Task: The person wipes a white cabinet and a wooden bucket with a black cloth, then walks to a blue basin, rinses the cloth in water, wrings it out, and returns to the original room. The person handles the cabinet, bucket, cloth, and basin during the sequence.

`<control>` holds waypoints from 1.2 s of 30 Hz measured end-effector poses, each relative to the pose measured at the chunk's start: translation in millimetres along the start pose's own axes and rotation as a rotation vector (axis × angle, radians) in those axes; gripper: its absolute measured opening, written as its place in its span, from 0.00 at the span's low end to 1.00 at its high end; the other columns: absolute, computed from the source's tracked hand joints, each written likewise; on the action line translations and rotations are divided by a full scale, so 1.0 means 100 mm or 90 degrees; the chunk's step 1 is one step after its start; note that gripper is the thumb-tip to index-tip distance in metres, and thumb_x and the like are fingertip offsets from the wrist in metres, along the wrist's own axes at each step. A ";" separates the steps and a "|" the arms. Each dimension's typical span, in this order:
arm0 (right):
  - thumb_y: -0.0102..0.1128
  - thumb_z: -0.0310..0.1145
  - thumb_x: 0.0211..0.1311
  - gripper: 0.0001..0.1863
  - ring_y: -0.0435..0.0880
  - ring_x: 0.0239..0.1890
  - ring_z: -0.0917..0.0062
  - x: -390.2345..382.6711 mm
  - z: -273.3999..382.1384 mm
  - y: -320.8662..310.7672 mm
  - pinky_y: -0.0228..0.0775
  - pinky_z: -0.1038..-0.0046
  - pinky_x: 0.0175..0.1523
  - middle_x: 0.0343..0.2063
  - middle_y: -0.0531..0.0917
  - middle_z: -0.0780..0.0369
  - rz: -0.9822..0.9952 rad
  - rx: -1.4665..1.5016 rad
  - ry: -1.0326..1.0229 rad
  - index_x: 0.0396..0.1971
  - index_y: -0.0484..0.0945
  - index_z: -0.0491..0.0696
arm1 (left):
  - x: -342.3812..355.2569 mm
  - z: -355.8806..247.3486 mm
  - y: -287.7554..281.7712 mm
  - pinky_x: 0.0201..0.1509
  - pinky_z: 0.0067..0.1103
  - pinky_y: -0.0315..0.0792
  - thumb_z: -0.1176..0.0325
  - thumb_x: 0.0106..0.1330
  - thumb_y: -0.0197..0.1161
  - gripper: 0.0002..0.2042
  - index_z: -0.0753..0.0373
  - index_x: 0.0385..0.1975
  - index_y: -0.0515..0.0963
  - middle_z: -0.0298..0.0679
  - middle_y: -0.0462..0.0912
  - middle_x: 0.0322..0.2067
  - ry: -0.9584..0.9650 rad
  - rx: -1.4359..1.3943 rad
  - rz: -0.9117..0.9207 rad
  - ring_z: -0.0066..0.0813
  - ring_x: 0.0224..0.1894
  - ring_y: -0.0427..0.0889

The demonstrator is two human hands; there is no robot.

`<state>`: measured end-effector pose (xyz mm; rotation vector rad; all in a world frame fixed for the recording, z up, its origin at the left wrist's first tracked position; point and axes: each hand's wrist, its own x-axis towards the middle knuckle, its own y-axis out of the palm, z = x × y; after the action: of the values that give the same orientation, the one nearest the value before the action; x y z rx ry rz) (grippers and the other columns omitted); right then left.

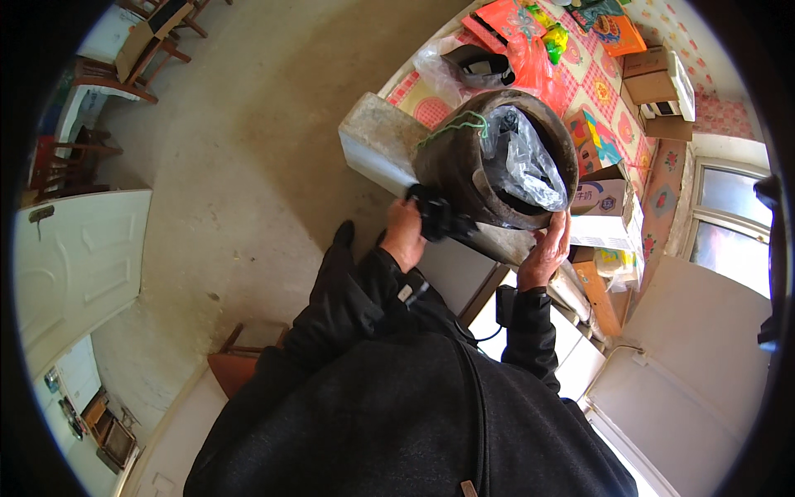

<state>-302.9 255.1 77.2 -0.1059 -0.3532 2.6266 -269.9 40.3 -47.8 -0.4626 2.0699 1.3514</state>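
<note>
Head view: holds bunched black cloth (443, 214) in the left hand (403, 236); with extended right hand (546, 253), touches a brown crock (450, 171) containing clear plastic (527, 159).

Jar (454, 170): dark brown, rounded, wide-mouthed, resting on the pale worktop (377, 132); tilt not determinable. Clear plastic bag (530, 166) bunched in its mouth; green cord (464, 122) at the rim. Black item (440, 214): blurred, apparently crumpled, gripped in the left hand (403, 235).

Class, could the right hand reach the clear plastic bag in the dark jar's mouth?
Probably yes: the right hand is at the rim of the dark jar, and nothing visible covers the clear plastic bag.
</note>
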 end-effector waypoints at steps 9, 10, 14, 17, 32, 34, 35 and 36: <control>0.53 0.59 0.82 0.33 0.80 0.58 0.76 0.00 -0.01 -0.01 0.76 0.70 0.52 0.67 0.79 0.63 0.010 -0.045 -0.022 0.71 0.78 0.49 | 0.73 0.65 -0.29 0.58 0.34 0.75 0.72 0.79 0.56 0.13 0.68 0.59 0.73 0.47 0.81 0.47 0.166 0.284 -0.217 0.42 0.49 0.80; 0.52 0.59 0.82 0.33 0.79 0.58 0.76 0.00 -0.01 -0.02 0.76 0.70 0.53 0.66 0.79 0.63 0.016 -0.039 -0.034 0.71 0.77 0.48 | 0.72 0.75 -0.32 0.57 0.32 0.75 0.72 0.78 0.55 0.13 0.68 0.58 0.74 0.46 0.81 0.47 0.171 0.279 -0.199 0.40 0.48 0.80; 0.52 0.58 0.82 0.32 0.80 0.54 0.78 -0.01 0.00 0.01 0.75 0.72 0.51 0.61 0.80 0.63 0.001 -0.027 -0.011 0.69 0.78 0.47 | 0.61 0.98 -0.38 0.51 0.29 0.75 0.73 0.76 0.54 0.12 0.66 0.54 0.78 0.42 0.83 0.43 0.000 0.266 -0.064 0.34 0.43 0.80; 0.56 0.55 0.81 0.31 0.80 0.46 0.81 -0.02 0.03 0.05 0.72 0.76 0.47 0.52 0.85 0.64 -0.023 -0.010 -0.028 0.67 0.79 0.46 | 0.52 0.95 -0.27 0.44 0.29 0.74 0.75 0.75 0.54 0.11 0.63 0.50 0.81 0.35 0.82 0.37 -0.045 0.166 -0.040 0.28 0.39 0.79; 0.56 0.56 0.80 0.30 0.74 0.39 0.84 -0.02 0.05 0.04 0.67 0.77 0.42 0.46 0.85 0.66 -0.045 -0.012 -0.007 0.64 0.81 0.44 | 0.74 0.74 -0.26 0.48 0.42 0.84 0.67 0.83 0.48 0.12 0.65 0.51 0.79 0.47 0.86 0.41 -0.012 0.037 -0.025 0.40 0.43 0.88; 0.57 0.58 0.79 0.32 0.78 0.53 0.76 -0.01 0.08 0.03 0.70 0.68 0.56 0.56 0.82 0.63 -0.014 -0.012 0.029 0.67 0.78 0.47 | 0.52 0.99 -0.15 0.53 0.46 0.85 0.67 0.84 0.48 0.14 0.66 0.48 0.81 0.46 0.86 0.41 -0.090 -0.107 0.048 0.41 0.44 0.88; 0.57 0.59 0.79 0.33 0.80 0.60 0.72 -0.01 0.09 0.03 0.72 0.64 0.62 0.61 0.80 0.61 -0.025 -0.016 0.051 0.68 0.77 0.48 | 0.52 0.97 -0.13 0.54 0.47 0.85 0.67 0.84 0.48 0.13 0.65 0.47 0.81 0.46 0.86 0.41 -0.093 -0.104 0.039 0.41 0.44 0.88; 0.57 0.59 0.78 0.33 0.80 0.60 0.72 -0.01 0.09 0.03 0.72 0.63 0.63 0.61 0.80 0.61 -0.006 -0.010 0.049 0.69 0.77 0.49 | 0.48 0.94 -0.13 0.55 0.47 0.85 0.67 0.84 0.48 0.13 0.65 0.47 0.80 0.45 0.86 0.41 -0.096 -0.117 0.051 0.42 0.44 0.88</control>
<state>-304.6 249.8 85.3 -0.2089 -0.3466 2.6029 -269.7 122.1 -116.2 -0.3470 1.8686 1.5820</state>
